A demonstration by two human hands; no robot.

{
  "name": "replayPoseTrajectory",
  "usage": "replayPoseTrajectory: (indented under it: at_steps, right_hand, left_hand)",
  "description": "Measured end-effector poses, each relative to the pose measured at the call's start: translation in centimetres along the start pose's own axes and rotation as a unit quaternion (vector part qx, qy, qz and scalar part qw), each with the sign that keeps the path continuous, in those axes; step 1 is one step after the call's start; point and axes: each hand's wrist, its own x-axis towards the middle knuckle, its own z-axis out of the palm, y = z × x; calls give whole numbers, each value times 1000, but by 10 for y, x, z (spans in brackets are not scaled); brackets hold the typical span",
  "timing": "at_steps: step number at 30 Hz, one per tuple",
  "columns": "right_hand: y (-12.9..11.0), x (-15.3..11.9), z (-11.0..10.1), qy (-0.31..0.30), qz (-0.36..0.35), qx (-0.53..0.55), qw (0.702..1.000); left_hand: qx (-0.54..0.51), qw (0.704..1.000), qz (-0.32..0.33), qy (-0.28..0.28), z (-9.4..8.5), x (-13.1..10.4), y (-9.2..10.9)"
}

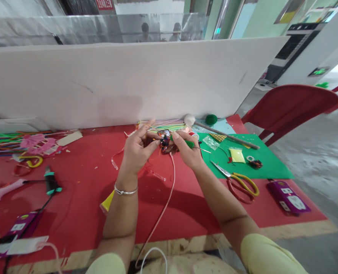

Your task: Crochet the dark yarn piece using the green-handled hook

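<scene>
Clock directions are referenced to the small dark assembly (165,141), which is located at the dial centre, raised over the red tabletop (86,198). The assembly is pinched by the left hand (137,146) at its 9 o'clock side, between thumb and fingers. A green-handled tool (190,144) is grasped by the right hand (188,151) at 3 o'clock; its thin metal shaft is directed away from the assembly, between 3 and 4 o'clock. Whether the assembly is also gripped by the right fingers cannot be told, as they are partly hidden.

A pink cable (170,186) is routed from the assembly's lower edge, curving toward 7 o'clock. At 3 o'clock, a green sheet (271,165) is laid on the tabletop, and a pale yellow packet (237,155) is placed on it. The scissors (244,184) are positioned at 4 o'clock, with a purple box (289,198) farther out in that direction. A green ball (211,120) is located at 2 o'clock.
</scene>
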Motion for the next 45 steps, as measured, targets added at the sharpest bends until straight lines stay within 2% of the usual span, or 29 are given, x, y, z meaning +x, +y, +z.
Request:
replayPoseTrajectory:
  at_steps: [6,11,14,17,23,29,37,45]
  right_hand:
    - [1,-1,-1,33,-25,-45,998]
    - [-1,-2,-1,-1,6,-7,1000]
    - [-2,-4,1,1,-45,-27,999]
    - [-3,-5,2,7,-92,-71,993]
    - [-5,-3,-2,17,-108,-79,991]
    - [0,3,-8,36,-60,-52,996]
    - [-3,1,-3,41,-114,-83,989]
    - [-4,1,-2,22,-102,-78,991]
  left_hand:
    - [21,1000,5,17,1,1,1]
    - [63,997,43,33,3,3,-2]
    - [66,996,57,30,4,4,-8]
    - [49,998,42,24,5,5,-13]
    - [58,998,8,26,6,3,-16]
    - [-54,998,-36,-24,4,2,-9]
    - [-28,999,-37,17,7,3,-11]
    - [-20,999,-21,26,6,2,-11]
